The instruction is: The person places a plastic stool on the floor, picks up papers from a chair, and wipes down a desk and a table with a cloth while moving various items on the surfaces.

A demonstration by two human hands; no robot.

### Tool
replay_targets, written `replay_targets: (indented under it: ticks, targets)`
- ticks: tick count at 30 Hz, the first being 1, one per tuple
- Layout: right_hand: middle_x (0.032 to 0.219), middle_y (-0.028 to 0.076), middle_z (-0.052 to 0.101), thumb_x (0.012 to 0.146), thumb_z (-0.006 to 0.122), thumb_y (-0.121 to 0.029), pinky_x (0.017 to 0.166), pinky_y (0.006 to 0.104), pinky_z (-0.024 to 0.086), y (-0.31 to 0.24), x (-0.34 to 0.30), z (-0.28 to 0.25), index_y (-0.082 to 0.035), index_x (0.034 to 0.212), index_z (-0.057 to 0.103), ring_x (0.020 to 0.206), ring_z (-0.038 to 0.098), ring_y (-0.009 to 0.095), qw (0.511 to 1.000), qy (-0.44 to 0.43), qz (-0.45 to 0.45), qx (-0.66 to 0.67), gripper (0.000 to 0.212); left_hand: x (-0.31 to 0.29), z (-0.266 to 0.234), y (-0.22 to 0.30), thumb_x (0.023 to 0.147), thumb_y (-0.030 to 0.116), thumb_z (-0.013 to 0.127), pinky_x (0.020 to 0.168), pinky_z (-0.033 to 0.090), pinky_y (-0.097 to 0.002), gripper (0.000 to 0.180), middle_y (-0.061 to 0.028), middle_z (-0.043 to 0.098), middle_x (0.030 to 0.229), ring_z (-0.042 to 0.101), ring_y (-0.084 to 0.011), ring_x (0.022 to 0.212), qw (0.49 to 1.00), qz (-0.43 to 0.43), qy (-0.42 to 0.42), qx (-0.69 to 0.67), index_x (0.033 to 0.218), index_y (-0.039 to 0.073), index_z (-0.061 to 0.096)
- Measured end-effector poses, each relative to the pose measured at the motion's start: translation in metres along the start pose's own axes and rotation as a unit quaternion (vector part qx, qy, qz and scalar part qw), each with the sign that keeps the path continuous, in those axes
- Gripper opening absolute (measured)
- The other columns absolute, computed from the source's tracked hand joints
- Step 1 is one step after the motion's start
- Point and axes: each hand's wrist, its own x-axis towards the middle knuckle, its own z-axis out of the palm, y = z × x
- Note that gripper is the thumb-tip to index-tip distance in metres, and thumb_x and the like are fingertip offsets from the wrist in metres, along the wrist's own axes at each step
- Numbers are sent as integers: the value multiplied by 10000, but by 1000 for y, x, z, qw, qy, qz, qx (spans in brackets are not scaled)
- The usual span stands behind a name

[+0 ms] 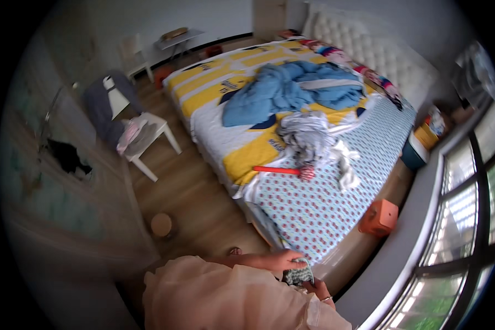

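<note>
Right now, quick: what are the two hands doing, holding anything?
Left hand: closed over the top of a small patterned cloth bundle.
Right hand: gripping the same bundle from below; a ring shows on one finger.

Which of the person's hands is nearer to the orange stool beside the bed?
The right hand is nearer. It lies below and left of the orange stool, under the small patterned cloth. The left hand holds the cloth from farther left.

Bed (313,203): ahead of you, clothes (308,137) and duvet (297,88) on it.
Side table (151,137): left of the bed.
Stool (378,217): right of the bed.
</note>
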Motion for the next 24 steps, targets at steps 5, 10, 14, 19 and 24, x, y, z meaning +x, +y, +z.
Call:
replay_targets:
  ticks: [5,10,14,19,24]
  targets:
    - [635,193,540,752,536,-290,542,379,400,-102,84,92,-32,758,552,632,547,322,983,-33,-37,-177,259,-135,-136,30,833,300,463,480,336,-249,309,-38,401,563,379,-45,566,953,-205,141,-173,757,1,449]
    - [623,192,516,756,537,-287,527,386,381,-227,162,154,-13,715,526,589,517,329,949,-142,-178,-216,278,-238,-195,-51,827,274,480,494,340,-243,281,-19,428,578,387,-64,562,938,-77,323,-97,800,-5,492]
    - [707,211,541,768,507,-285,597,391,402,-287,215,198,-21,783,544,688,533,347,936,-228,-179,-199,267,-277,-243,-71,822,280,476,527,377,-273,275,-65,497,614,415,-78,567,915,-145,368,-82,809,7,507]
    - [743,192,565,772,496,-338,631,368,419,-370,302,238,-31,841,562,708,553,306,908,-263,-160,-285,322,-296,-338,-94,808,290,493,506,357,-288,296,-123,429,580,389,-98,536,907,-123,401,-45,750,1,469]
    - [803,196,565,778,447,-402,691,375,409,-442,421,273,-36,886,550,782,541,326,891,-313,-166,-284,395,-298,-471,-112,815,324,467,563,379,-286,310,-108,478,639,440,-127,590,902,-172,394,-46,827,15,502]
